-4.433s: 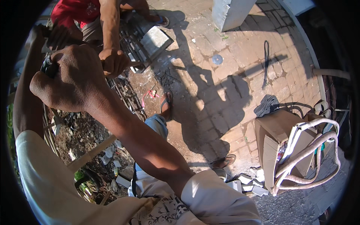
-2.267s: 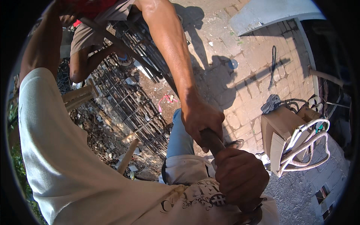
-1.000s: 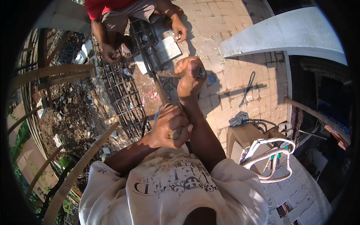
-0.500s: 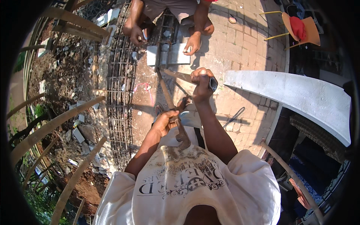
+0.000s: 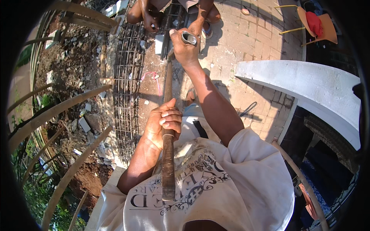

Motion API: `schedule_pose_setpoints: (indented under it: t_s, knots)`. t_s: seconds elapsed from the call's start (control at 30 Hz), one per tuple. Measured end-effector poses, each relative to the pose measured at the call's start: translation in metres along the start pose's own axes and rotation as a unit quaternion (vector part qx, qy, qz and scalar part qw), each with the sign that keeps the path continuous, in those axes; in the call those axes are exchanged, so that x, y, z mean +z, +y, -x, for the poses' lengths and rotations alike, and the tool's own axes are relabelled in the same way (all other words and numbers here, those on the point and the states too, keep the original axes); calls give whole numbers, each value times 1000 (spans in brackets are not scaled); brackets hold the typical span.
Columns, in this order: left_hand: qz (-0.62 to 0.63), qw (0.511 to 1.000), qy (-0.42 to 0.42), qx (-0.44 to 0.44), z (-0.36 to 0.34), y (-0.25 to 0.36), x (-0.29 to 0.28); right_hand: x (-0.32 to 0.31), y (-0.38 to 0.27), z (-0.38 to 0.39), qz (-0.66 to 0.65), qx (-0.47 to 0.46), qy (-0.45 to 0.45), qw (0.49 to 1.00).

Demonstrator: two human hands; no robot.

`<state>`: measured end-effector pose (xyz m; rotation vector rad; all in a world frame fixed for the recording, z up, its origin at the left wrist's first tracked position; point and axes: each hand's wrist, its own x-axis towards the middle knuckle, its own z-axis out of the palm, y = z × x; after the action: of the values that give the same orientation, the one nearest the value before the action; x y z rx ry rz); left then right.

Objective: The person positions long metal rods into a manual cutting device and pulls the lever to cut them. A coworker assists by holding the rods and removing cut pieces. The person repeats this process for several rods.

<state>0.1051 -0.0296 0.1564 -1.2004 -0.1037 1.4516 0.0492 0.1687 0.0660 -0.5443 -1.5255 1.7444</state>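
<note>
My left hand (image 5: 165, 122) is closed around a long rusty iron bar (image 5: 168, 165), whose thick near end lies over my shirt. The bar runs forward from the fist toward bundled steel rods (image 5: 166, 40). Farther out, my right hand (image 5: 187, 49) grips a metal pipe (image 5: 189, 37), its hollow end pointing up out of the fist. The rest of the pipe is mostly hidden behind that hand, where it nears the bar's far end. A squatting co-worker's hands (image 5: 151, 24) are just beyond, one beside the rods and the other partly behind my right fist.
A long rebar cage (image 5: 125, 88) lies to the left, beside rubble and wooden poles (image 5: 61, 111). A white tile (image 5: 159, 44) is by the rods. On the right are a pale concrete ledge (image 5: 293, 73), brick paving (image 5: 246, 42) and an orange chair (image 5: 327, 30).
My right hand has pushed forward and left with the pipe, turning its hollow end upward. The bar in my left hand has swung nearly in line with my body, its near end now over my shirt.
</note>
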Motion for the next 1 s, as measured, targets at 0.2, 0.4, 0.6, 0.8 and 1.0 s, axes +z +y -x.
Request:
schedule_pose_setpoints:
  t_s: [0.2,0.4,0.6,0.8,1.0]
  knots:
    - [13,998,-56,38,76,11,-18,-28,-11,14,-110,79,93,986]
    - [-9,992,20,122,83,18,-114,16,-78,20,-4,-31,-68,997]
    - [29,974,39,223,105,41,-231,31,-239,18,-166,-1,-234,958]
    - [164,949,-53,264,150,46,-370,15,-276,112,-80,-123,-188,971]
    - [263,920,-109,269,174,15,-482,3,-190,167,31,-171,-53,983]
